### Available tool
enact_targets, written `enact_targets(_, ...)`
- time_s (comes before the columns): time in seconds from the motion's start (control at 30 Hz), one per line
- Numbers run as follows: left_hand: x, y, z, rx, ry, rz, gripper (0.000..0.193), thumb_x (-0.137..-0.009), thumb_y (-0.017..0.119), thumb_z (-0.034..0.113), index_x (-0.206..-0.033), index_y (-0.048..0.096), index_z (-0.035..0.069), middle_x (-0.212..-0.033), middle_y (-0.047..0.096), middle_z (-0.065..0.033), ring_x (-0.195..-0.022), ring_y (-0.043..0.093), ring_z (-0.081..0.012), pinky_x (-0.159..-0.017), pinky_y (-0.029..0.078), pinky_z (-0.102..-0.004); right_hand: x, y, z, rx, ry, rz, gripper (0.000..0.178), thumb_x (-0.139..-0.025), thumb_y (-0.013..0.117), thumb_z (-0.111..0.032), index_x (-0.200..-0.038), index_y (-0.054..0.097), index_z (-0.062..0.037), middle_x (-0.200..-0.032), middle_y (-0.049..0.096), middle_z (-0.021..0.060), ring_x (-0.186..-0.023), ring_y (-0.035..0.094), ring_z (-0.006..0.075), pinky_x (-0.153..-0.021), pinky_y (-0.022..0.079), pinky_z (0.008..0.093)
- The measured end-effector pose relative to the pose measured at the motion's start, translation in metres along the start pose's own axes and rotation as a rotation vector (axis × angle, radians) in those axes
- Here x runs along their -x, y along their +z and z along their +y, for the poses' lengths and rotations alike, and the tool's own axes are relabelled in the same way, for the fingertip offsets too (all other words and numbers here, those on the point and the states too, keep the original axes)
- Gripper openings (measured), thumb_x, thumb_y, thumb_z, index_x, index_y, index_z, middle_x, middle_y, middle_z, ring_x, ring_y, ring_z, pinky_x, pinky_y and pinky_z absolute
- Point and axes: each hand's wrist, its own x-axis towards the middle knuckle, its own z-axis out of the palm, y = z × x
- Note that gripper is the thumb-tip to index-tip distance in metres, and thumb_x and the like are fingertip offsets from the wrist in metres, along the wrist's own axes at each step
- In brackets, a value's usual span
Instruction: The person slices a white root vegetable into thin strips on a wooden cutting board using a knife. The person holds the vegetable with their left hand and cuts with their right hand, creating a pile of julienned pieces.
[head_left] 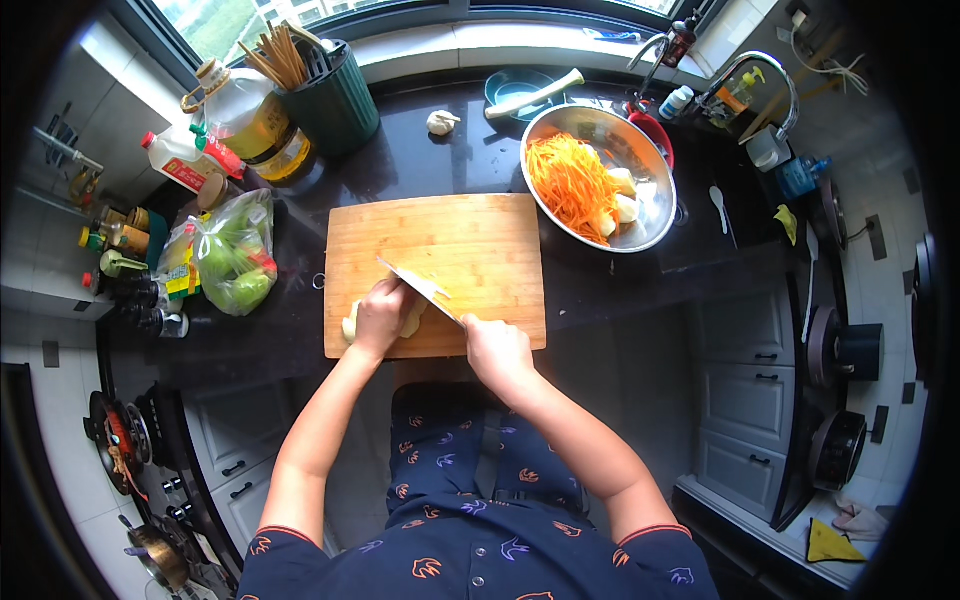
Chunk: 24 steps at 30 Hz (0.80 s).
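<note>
A wooden cutting board (440, 222) lies at the counter's near edge. My right hand (500, 352) is wrapped round the handle of a kitchen knife (415, 281), its blade slanting up and left across the board. Against the blade's left side, my left hand (382, 318) is closed over a pale peeled potato, mostly hidden under the fingers. More pale potato (349, 328) shows left of that hand. A few thin pale strips (440, 290) lie along the blade's right side.
A steel bowl (655, 228) with shredded carrot (568, 180) and peeled pale pieces stands right of the board. Garlic (442, 122) and a glass bowl (508, 88) are behind. A plastic bag of green vegetables (237, 255) and an oil jug (240, 110) stand left.
</note>
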Motion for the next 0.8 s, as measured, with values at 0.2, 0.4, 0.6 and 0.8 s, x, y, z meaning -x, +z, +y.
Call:
enact_targets(0.2,-0.005,-0.015,-0.003,0.123,0.037,-0.124,0.012,-0.084,0.074,0.010,-0.096,0.075,0.009,-0.093,0.072,-0.0104,-0.086,0.071,-0.0303,-0.074,0.058,-0.0407,-0.005,0.002,0.013,-0.060,-0.027,0.032,0.014,-0.097,0.057,-0.019,-0.098,0.065,-0.0080,-0.078,0.070,0.0228,-0.075,0.070,0.0432,-0.068,0.056,0.0546)
enact_targets(0.4,0.002,-0.012,-0.009,0.104,0.087,-0.080,0.014,-0.085,0.074,0.008,-0.099,0.075,0.011,-0.093,0.073,-0.0095,-0.086,0.071,-0.0300,-0.074,0.059,-0.0396,0.004,-0.011,0.006,-0.074,-0.057,0.051,0.019,-0.097,0.057,-0.019,-0.111,0.069,-0.0110,-0.078,0.070,0.0212,-0.074,0.069,0.0430,-0.068,0.056,0.0542)
enact_targets(0.6,-0.002,-0.006,-0.014,0.154,0.039,-0.043,0.019,-0.081,0.077,0.007,-0.099,0.076,0.011,-0.096,0.074,-0.0086,-0.088,0.071,-0.0301,-0.076,0.059,-0.0398,0.022,-0.028,-0.007,-0.005,-0.106,0.098,0.017,-0.094,0.054,-0.010,-0.106,0.066,-0.0086,-0.073,0.070,0.0181,-0.069,0.072,0.0377,-0.064,0.058,0.0494)
enact_targets(0.8,-0.001,-0.009,-0.014,0.103,0.042,-0.076,0.016,-0.080,0.078,0.009,-0.096,0.077,0.009,-0.094,0.074,-0.0093,-0.087,0.071,-0.0307,-0.076,0.059,-0.0405,0.017,-0.023,-0.004,0.011,-0.061,0.007,0.022,-0.097,0.053,-0.013,-0.114,0.067,-0.0119,-0.077,0.070,0.0199,-0.073,0.070,0.0397,-0.066,0.057,0.0521)
